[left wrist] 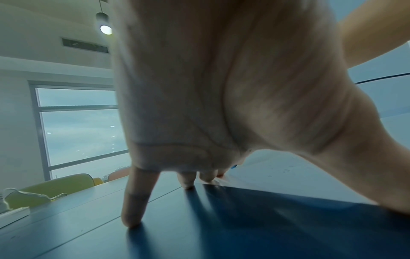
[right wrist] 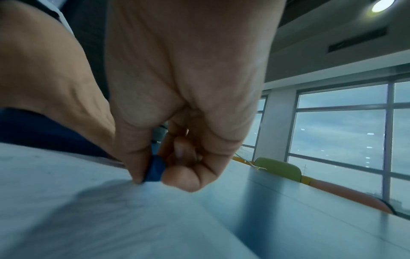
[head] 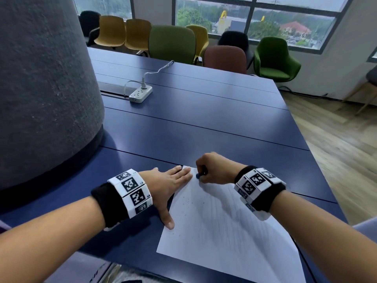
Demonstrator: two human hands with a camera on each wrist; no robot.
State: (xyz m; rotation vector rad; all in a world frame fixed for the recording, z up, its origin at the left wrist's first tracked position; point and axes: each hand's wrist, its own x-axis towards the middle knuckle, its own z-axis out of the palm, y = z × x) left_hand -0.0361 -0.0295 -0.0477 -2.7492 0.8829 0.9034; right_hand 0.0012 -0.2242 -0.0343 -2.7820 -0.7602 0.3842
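A white sheet of paper (head: pixel 220 225) with faint lines and dark specks lies on the dark blue table (head: pixel 204 123). My left hand (head: pixel 173 180) lies flat with straight fingers, its fingertips on the sheet's far left corner and its thumb on the left edge. My right hand (head: pixel 206 172) pinches a small blue eraser (head: pixel 198 176) between thumb and curled fingers, its lower end on the paper near the far edge. In the right wrist view the blue eraser (right wrist: pixel 154 170) touches the paper (right wrist: pixel 88 210). The left wrist view shows the left hand's fingers (left wrist: pixel 133 201) pressed on the table.
A large grey felt-covered column (head: pixel 40 88) stands on the table to my left. A white power strip (head: pixel 140 94) with a plugged cord lies further back. Several chairs (head: pixel 171 43) line the far side below the windows. The table's right edge drops to wooden floor (head: pixel 336 150).
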